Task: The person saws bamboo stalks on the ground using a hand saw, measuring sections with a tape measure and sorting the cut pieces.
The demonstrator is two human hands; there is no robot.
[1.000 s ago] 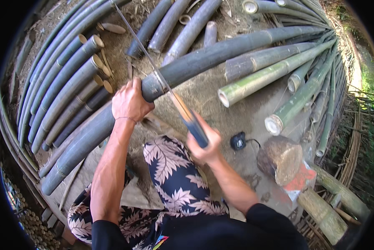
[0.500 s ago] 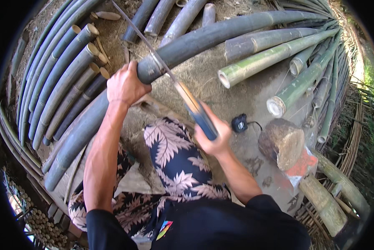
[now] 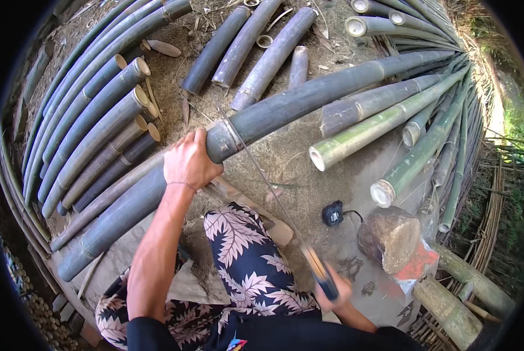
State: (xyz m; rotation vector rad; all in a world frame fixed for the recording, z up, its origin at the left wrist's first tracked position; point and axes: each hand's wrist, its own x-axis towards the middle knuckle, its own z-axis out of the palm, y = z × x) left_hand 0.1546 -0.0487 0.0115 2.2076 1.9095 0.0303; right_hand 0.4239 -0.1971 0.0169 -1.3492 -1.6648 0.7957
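Note:
A long dark bamboo pole [image 3: 308, 93] runs from the lower left up to the far right. My left hand [image 3: 192, 161] is clamped over it, fingers wrapped round the top. Just right of that hand, close to a pale ring on the pole, a thin handsaw [image 3: 316, 263] lies across the bamboo. Its blade slants from the pole down toward me. Low and to the right, my right hand [image 3: 336, 289] grips the saw's wood-and-dark handle, slightly blurred. A patterned trouser leg [image 3: 238, 240] is bent below the pole.
Cut bamboo lengths [image 3: 101, 126] lie at the left, with more [image 3: 276, 58] at the back. A green bamboo pole [image 3: 361, 131] and several others fan out at the right. Near my right arm are a black tape measure [image 3: 332, 213], a brown block [image 3: 390, 240] and a red-and-white bag [image 3: 417, 263].
My right hand has drawn the saw back toward me, down and to the right. The left hand keeps its hold on the pole. The whole view has shifted, showing more ground at the top.

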